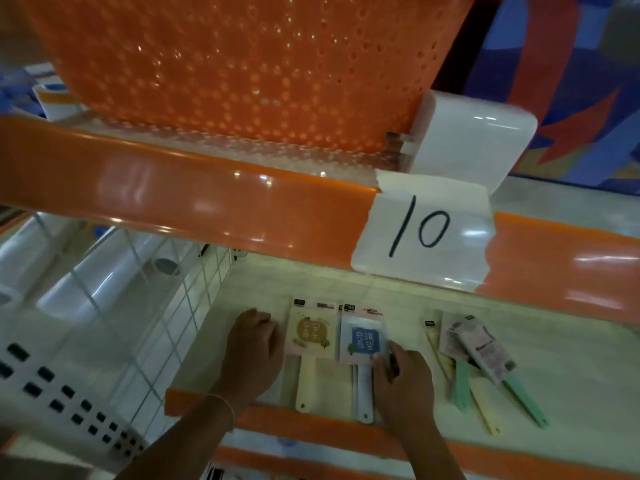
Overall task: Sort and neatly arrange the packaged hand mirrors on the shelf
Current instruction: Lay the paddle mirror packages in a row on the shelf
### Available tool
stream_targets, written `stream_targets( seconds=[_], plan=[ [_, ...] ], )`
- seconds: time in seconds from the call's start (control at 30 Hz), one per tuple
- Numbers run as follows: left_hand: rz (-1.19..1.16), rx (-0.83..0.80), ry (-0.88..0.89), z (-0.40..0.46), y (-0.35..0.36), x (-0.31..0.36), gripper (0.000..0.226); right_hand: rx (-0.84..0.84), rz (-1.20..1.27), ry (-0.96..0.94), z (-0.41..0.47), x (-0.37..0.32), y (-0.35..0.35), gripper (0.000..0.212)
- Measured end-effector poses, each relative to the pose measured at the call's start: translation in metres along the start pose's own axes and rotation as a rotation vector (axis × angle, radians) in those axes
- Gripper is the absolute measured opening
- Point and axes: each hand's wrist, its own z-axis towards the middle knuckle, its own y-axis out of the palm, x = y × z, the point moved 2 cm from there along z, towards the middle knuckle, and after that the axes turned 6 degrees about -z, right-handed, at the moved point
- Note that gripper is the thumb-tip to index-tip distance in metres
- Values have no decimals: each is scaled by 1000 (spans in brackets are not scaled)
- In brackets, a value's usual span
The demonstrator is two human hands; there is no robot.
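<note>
Two packaged hand mirrors lie side by side on the pale shelf [571, 368]: a cream one with a brown label [311, 336] and a white one with a blue label [363, 337], handles toward me. My left hand [252, 351] rests with curled fingers against the cream package's left edge. My right hand [401, 372] pinches the lower right edge of the blue-label package. To the right, a loose pile of mirrors [474, 351] lies askew, with green and yellow handles pointing outward.
A white wire-grid divider [166, 327] bounds the shelf on the left, with white containers beyond it. Overhead runs an orange shelf edge with a paper tag reading 10 [422, 230]. An orange perforated basket [242, 64] stands on the upper shelf.
</note>
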Motion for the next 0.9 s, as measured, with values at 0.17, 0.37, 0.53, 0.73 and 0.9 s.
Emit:
stream_targets(
  seconds=[0.17, 0.37, 0.53, 0.73, 0.9],
  plan=[
    [2, -27, 32, 0, 2, -3, 47, -18, 0, -16, -1, -1, 3, 46],
    [9, -50, 52, 0, 2, -3, 44, 6, 25, -7, -1, 0, 4, 38],
    [27, -28, 65, -1, 4, -5, 45, 6, -14, -15, 0, 4, 11, 38],
    [36, -28, 82, 0, 5, -5, 46, 32, -10, -22, -1, -2, 5, 33],
    [44, -44, 94, 0, 5, -6, 47, 39, 6, -27, -2, -2, 2, 40]
  ],
)
